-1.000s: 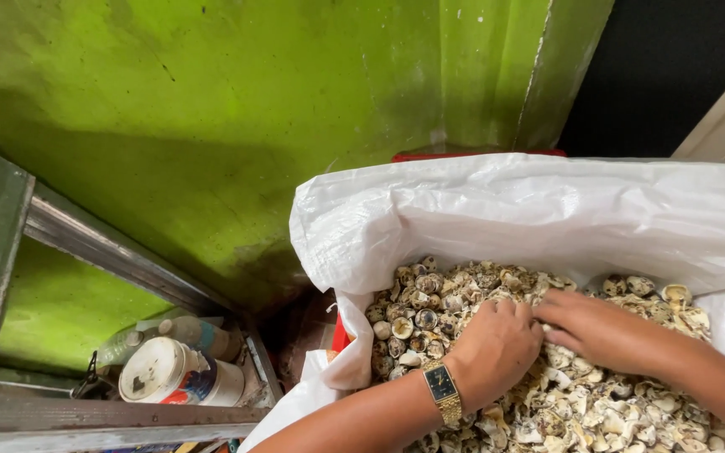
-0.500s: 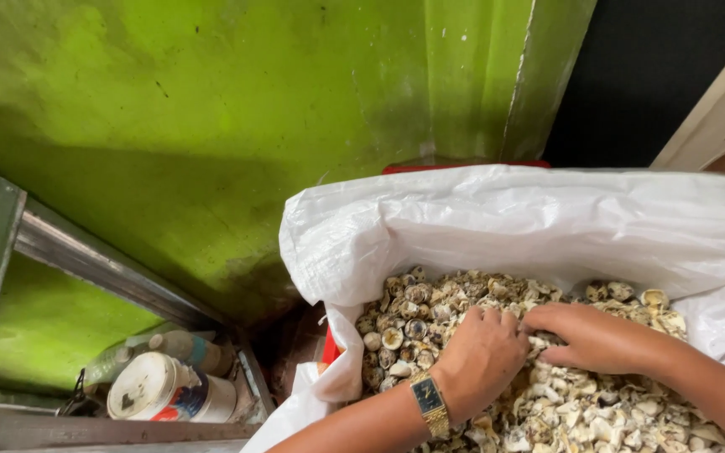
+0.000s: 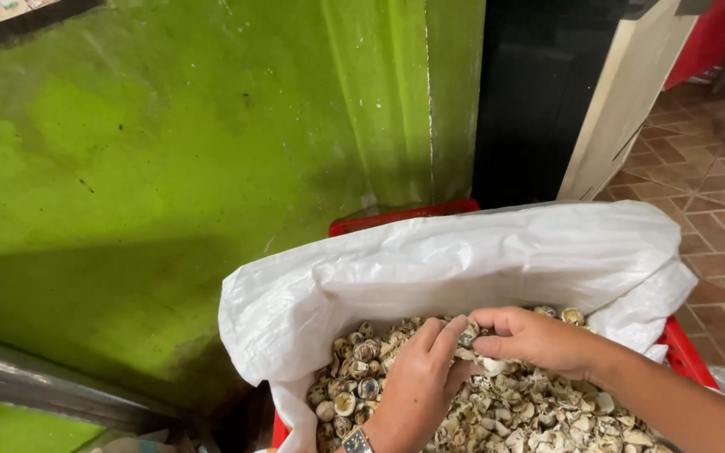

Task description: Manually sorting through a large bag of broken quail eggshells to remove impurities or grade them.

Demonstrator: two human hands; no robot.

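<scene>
A floor of reddish-brown clay tiles shows at about three o'clock, laid in squares with pale lines between them. On this floor stands a red plastic crate; only its rim peeks out, at twelve o'clock and at four o'clock of the sack. Inside the crate sits a big white woven plastic sack, its top rolled down and open. The sack is full of small pale broken shells. At one o'clock a tall cream wooden board leans with its foot on the tiles.
</scene>
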